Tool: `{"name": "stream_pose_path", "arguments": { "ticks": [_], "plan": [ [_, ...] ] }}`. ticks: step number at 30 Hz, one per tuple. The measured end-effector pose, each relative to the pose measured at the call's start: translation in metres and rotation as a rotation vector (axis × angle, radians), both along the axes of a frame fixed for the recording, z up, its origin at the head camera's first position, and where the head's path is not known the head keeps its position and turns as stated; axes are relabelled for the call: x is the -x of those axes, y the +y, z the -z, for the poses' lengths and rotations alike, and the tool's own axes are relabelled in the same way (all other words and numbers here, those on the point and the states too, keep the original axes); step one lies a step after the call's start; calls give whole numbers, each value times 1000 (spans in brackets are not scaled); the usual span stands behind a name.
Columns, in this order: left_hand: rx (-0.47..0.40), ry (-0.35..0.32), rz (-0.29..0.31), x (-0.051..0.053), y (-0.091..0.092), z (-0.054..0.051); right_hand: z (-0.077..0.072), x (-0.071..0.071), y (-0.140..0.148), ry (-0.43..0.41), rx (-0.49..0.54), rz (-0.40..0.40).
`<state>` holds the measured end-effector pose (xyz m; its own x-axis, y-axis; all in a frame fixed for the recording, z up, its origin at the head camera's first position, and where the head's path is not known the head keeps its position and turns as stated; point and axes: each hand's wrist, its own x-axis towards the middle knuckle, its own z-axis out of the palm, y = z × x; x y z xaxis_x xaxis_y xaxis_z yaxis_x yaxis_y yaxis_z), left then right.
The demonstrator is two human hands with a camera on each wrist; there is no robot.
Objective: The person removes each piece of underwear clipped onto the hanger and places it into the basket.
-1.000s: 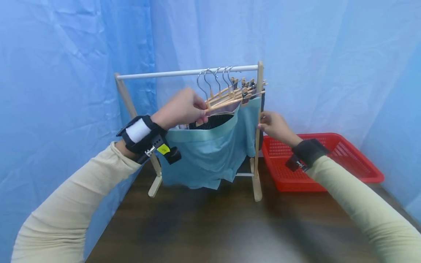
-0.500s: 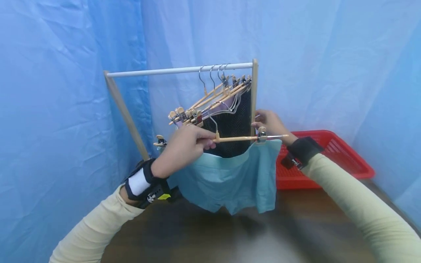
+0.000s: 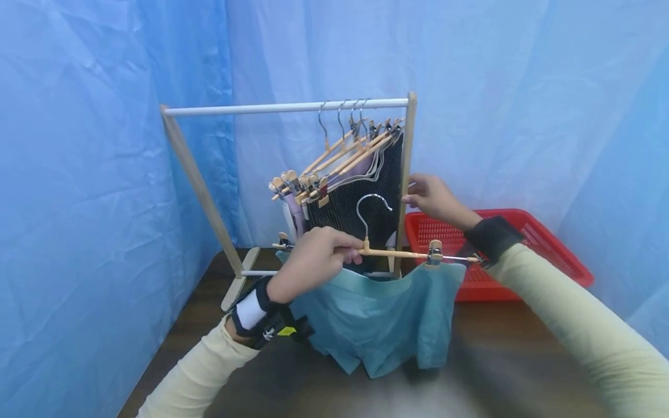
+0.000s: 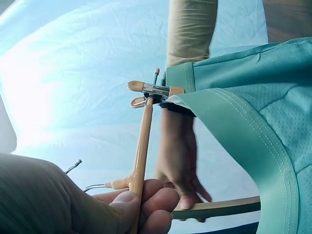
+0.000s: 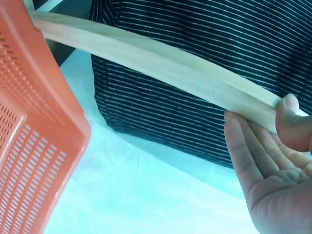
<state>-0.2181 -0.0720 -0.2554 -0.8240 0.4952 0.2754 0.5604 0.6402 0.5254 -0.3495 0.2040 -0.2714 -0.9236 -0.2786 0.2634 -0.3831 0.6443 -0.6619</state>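
Here, teal fabric shorts are apparently being removed, their tan, metal-hooked hanger being pinched by the left hand in front of a pale wooden rack, whose straight upright is being pinched by the right hand; level carrying is probably being called for next.

Left forearm: cream sleeve, close-fitting, creased, ending in plain cuff. Left wrist: broad black strap bearing rectangular white patch; mounted below, small black device with silver metal fitting and bright yellow label, any lettering too small to read. Right forearm: long pale sleeve, softly folded. Right wrist: wide black wristband. Left hand, right hand: bare.
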Motion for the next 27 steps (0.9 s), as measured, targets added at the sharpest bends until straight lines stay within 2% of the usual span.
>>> {"name": "stream_pose_path", "arguments": {
  "ticks": [9,13,18,24,27],
  "plan": [
    [-9,-78,-35,10,11,21,-6,1,9,14,-50,-81],
    [-20,-102,-49,11,12,27,-11,4,8,-9,-76,-117],
    [-42,-118,-58,12,15,30,-15,7,6,-3,-137,-124],
    [-57,-140,-51,15,16,34,-29,-5,12,-57,-237,-107],
    [-58,-141,-53,16,15,36,-42,-20,17,-60,-264,-127]
  ]
}}
